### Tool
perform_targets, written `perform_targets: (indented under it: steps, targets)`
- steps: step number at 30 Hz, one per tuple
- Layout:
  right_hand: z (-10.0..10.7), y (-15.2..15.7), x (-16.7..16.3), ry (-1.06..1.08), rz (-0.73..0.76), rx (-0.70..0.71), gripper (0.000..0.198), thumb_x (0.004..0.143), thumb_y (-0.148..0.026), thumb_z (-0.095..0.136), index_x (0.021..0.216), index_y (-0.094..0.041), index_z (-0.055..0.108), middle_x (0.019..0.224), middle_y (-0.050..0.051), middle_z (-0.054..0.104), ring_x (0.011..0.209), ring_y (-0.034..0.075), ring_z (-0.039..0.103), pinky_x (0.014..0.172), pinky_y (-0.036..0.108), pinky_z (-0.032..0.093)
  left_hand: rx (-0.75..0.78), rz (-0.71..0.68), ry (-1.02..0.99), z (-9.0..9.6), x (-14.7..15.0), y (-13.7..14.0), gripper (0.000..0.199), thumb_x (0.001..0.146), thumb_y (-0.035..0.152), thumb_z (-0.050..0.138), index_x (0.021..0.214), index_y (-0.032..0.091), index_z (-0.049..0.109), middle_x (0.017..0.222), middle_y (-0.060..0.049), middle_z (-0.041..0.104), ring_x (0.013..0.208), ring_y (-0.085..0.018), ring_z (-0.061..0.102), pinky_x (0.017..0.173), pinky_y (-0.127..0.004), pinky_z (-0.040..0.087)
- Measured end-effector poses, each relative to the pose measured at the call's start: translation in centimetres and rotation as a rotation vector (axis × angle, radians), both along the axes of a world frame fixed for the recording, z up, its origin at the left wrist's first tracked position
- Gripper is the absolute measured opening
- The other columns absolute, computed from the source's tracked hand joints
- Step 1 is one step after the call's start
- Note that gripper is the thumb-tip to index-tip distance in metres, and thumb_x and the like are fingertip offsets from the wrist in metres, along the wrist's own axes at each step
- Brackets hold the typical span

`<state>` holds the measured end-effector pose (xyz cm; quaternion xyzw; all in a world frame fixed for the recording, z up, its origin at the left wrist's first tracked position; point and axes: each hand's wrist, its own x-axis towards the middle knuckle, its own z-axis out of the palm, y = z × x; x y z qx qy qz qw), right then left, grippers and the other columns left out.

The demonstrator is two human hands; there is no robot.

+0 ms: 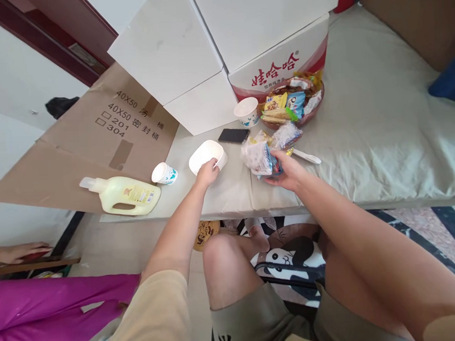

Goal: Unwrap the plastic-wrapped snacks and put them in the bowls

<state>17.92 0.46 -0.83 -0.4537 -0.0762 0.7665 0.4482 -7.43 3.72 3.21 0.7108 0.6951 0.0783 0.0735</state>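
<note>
Head view: on the cloth-covered bench (378,127), our left hand (208,172) is pinching the near rim of a white plastic container (200,152), probably steadying it. Our right hand (287,170) is curling its fingers around clear-wrapped snack packets (258,157), seemingly cupping them against slipping, in front of a heaped reddish bowl (313,116).

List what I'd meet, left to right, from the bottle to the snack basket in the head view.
Pale-yellow bottle, small paper cup, white bowl held by the left hand, black phone, wrapped packets in the right hand, snack basket.
</note>
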Motion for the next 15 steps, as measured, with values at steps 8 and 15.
perform_targets:
  steps: [8,15]
  targets:
    - [0.0,0.4,-0.1,-0.039,-0.011,-0.082,0.024,0.08,-0.033,0.065,0.068,-0.024,0.046,0.048,-0.006,0.043,0.055,0.015,0.05,0.061,0.033,0.057,0.055,0.277,0.081,1.4,-5.3,7.5,0.032,0.08,0.014,0.058,0.111,0.015,0.058,0.128,-0.025,0.061,0.126,-0.041,0.053,0.108,-0.06,0.034]
    - [-0.2,0.8,-1.5,-0.118,-0.038,-0.013,0.021,0.078,-0.032,0.065,0.071,-0.025,0.047,0.047,-0.008,0.042,0.048,0.012,0.044,0.06,0.032,0.056,0.3,0.175,-0.339,-3.4,-0.9,5.6,0.041,0.089,0.02,0.054,0.13,0.019,0.05,0.142,-0.018,0.047,0.14,-0.027,0.045,0.118,-0.042,0.036]
